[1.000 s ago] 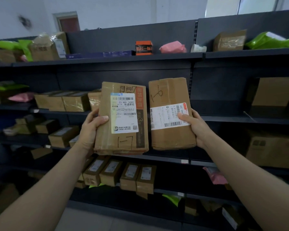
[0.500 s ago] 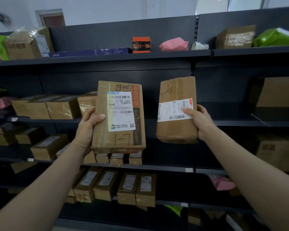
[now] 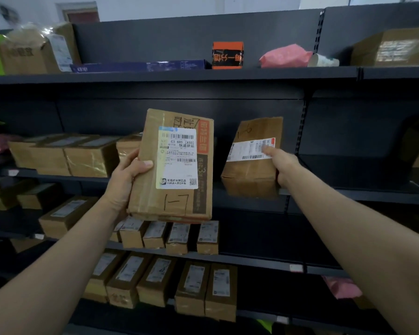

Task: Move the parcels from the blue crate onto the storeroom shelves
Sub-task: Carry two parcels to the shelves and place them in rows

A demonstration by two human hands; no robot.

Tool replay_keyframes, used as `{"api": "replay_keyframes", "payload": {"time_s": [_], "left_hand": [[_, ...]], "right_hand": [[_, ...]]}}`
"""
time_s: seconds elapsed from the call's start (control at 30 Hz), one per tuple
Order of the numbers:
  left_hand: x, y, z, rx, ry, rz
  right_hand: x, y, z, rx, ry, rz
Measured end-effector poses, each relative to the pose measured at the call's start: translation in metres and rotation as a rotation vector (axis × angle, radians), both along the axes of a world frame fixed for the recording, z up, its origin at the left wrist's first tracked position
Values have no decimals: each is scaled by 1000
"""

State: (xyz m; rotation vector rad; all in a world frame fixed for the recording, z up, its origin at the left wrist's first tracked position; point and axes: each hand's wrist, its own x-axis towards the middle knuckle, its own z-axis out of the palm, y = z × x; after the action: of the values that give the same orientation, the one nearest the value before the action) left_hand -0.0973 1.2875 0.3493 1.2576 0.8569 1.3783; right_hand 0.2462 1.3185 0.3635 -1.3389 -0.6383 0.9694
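My left hand [image 3: 128, 175] grips a flat brown cardboard parcel [image 3: 174, 165] with a white label and "1-7" written on it, held upright in front of the dark shelves. My right hand [image 3: 279, 165] grips a smaller brown parcel [image 3: 249, 160] by its right side, thumb on its white label. That parcel stands on or just above the second shelf [image 3: 348, 193], against the shelf's dark back. The blue crate is out of view.
Brown boxes [image 3: 58, 155] fill the left of the second shelf. Rows of small labelled boxes [image 3: 169, 235] sit on the lower shelves. The top shelf holds an orange box [image 3: 228, 55], a pink bag [image 3: 286, 55], a blue box [image 3: 140, 66] and a cardboard box [image 3: 392, 47].
My right hand has carried the smaller parcel forward and down toward the second shelf. The left hand with its parcel has stayed nearly in place. The view has moved closer to the shelves.
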Motion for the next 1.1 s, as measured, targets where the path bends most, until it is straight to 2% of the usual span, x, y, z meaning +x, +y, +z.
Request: {"api": "replay_keyframes", "payload": {"time_s": [0.17, 0.4, 0.63, 0.77, 1.0, 1.1], "left_hand": [[-2, 17, -5, -10, -10, 36], [3, 29, -14, -20, 19, 58], [-3, 32, -21, -18, 69, 126], [-5, 34, -28, -12, 44, 98], [-13, 29, -43, 5, 32, 17], [-23, 25, -54, -28, 27, -66]], "right_hand": [[8, 40, -3, -125, -6, 113], [16, 70, -10, -205, -44, 144], [19, 99, -24, -79, -163, 3], [3, 89, -19, 0, -623, -64], [-43, 28, -4, 203, -1495, 32], [-60, 4, -3, 151, -1694, 18]]}}
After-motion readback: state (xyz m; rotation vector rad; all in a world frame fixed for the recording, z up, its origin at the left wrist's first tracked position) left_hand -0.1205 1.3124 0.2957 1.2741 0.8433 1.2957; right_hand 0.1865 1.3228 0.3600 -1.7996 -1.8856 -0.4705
